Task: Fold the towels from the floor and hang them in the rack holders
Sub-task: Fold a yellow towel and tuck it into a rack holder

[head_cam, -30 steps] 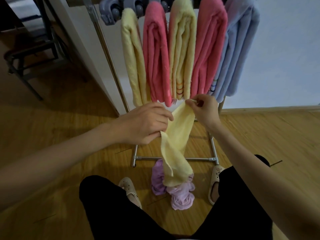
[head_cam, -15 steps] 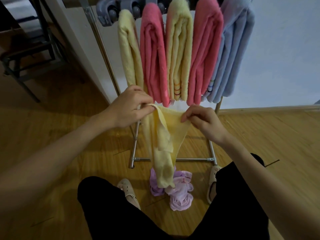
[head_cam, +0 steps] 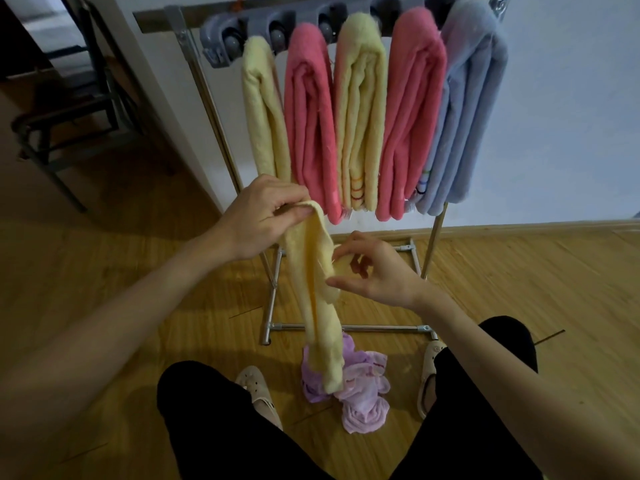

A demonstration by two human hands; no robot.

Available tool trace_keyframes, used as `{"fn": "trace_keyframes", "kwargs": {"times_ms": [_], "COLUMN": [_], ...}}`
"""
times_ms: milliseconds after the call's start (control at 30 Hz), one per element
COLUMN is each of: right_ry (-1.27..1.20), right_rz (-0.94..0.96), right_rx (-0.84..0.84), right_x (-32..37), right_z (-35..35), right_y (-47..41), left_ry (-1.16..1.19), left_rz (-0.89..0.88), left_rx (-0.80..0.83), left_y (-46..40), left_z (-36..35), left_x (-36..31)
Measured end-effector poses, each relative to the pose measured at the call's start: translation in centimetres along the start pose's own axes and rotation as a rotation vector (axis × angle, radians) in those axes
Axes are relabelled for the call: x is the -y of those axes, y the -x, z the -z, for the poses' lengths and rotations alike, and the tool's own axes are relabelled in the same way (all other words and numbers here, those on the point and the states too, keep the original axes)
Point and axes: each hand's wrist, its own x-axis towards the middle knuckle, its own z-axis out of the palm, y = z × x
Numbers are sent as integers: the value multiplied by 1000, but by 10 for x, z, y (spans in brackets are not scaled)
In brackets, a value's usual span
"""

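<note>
The fingers (head_cam: 294, 211) of the left hand (head_cam: 263, 220) are curled and pinch the top fold of the yellow towel (head_cam: 318, 306), which hangs from them in a long narrow strip down to the floor (head_cam: 121, 271), in front of the rack (head_cam: 346, 327). The right hand (head_cam: 377, 271) is beside the strip, about the middle of it; its fingers are spread and loosely bent, and the thumb and first fingertips only touch the edge of the cloth, I think they do not really pinch it.

To do this fold well, I would say the right hand should take both loose edges together at the middle, pull the strip flat and bring the lower end up to the left hand, so the layers lie even. The lower end rests on the purple towel (head_cam: 360, 393) that lies crumpled on the floor between the slippers, so it is better to lift before folding, not to drag that one along.

On the rack five folded towels already hang close together, touching: yellow, pink, yellow, pink, blue. One grey holder (head_cam: 221, 50) at the left end looks free, probably for this towel.

The floor is pale wood. Behind the rack is a white wall, and to the left a doorway with a dark metal chair (head_cam: 69, 116)
</note>
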Motion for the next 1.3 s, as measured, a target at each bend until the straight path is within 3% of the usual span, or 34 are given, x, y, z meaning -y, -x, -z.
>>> {"fn": "trace_keyframes", "kwargs": {"times_ms": [167,467,733,900,1100,1300], "right_ry": [-54,-74,-40,-54,-160,-106], "right_rz": [6,-7,12,77,104,145], "right_rx": [-41,-150,-240,-293,-411,-472], "right_x": [-3,-15,-25,-18,-3,5], "right_z": [-3,6,43,55,58,63], "right_y": [-4,1,2,-2,-9,-11], "left_ry": [-58,-57,-324,-306,-14,61], "left_rz": [-88,-41,-111,-43,88,165], "left_rx": [58,27,283,188,-78,-207], "left_y": [2,9,33,36,33,31], "left_z": [1,12,22,30,26,19], "left_x": [-2,7,18,17,3,5]}}
